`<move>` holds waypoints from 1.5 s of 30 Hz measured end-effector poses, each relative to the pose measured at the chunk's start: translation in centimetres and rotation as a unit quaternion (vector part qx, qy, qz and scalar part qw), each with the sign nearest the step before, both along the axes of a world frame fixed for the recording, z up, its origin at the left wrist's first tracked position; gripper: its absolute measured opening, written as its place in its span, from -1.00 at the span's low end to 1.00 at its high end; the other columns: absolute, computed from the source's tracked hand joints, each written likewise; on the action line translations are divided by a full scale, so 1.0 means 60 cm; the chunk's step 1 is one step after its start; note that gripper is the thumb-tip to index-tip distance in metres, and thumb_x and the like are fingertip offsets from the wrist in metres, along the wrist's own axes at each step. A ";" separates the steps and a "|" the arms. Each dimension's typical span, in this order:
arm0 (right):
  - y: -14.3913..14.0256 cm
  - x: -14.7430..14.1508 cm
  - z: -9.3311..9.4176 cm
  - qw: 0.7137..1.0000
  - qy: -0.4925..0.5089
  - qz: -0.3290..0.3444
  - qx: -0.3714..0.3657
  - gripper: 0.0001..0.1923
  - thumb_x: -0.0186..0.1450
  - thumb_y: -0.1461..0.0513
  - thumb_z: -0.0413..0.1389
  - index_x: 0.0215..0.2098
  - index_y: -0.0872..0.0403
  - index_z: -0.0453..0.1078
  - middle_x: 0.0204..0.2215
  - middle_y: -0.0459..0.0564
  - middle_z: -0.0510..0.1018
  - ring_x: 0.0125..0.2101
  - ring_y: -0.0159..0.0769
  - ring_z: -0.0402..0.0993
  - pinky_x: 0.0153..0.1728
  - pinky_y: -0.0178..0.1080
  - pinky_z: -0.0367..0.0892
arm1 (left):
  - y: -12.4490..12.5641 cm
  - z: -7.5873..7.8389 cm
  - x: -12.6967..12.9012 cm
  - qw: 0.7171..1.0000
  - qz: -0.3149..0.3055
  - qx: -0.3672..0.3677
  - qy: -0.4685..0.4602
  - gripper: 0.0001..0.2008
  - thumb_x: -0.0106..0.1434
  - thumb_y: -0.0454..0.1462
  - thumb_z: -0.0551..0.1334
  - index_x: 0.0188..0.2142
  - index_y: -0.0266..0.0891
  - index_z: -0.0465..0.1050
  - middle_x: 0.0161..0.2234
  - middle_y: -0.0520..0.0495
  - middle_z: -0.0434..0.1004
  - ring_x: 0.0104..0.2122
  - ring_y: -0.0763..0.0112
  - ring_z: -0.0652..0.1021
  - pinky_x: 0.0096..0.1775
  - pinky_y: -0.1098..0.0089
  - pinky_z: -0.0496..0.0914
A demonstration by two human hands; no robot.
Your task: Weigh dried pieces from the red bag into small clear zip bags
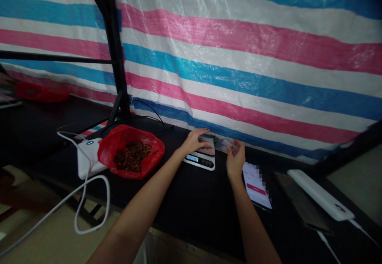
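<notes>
A small white digital kitchen scale (193,163) with a lit display sits near the back of the black table. My left hand (193,141) is at the scale's rear left, thumb and fingers apart over its plate; whether it touches anything there I cannot make out. Just right of the scale, my right hand (235,158) pinches a clear plastic bag (222,143) between curled fingers. To the left stands an open red plastic bag (155,146) with many small brown beans or nuts (133,156) inside.
A lit phone (255,184) lies right of my right hand. Farther right are a white power bank (320,194) with a cable and a dark flat slab (301,202). A white device (86,156) with a looping cable lies left. Striped sheeting (238,57) hangs behind the table.
</notes>
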State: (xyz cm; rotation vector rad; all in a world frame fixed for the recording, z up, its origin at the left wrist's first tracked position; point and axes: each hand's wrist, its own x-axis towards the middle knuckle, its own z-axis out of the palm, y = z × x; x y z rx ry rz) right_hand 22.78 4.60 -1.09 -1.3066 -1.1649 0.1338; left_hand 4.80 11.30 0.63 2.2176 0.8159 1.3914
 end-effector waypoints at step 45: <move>-0.045 -0.026 0.042 0.910 -0.322 -0.115 -0.236 -0.67 0.26 0.06 -0.06 -0.09 -0.05 0.39 -0.12 0.05 0.42 -0.09 -0.08 0.27 -0.19 -0.09 0.15 | 0.034 -0.050 -0.072 0.951 0.307 0.030 -0.019 -0.92 0.07 -0.40 0.19 -0.47 -0.20 0.35 -0.39 -0.02 0.41 -0.25 0.33 0.39 -0.17 0.36 0.27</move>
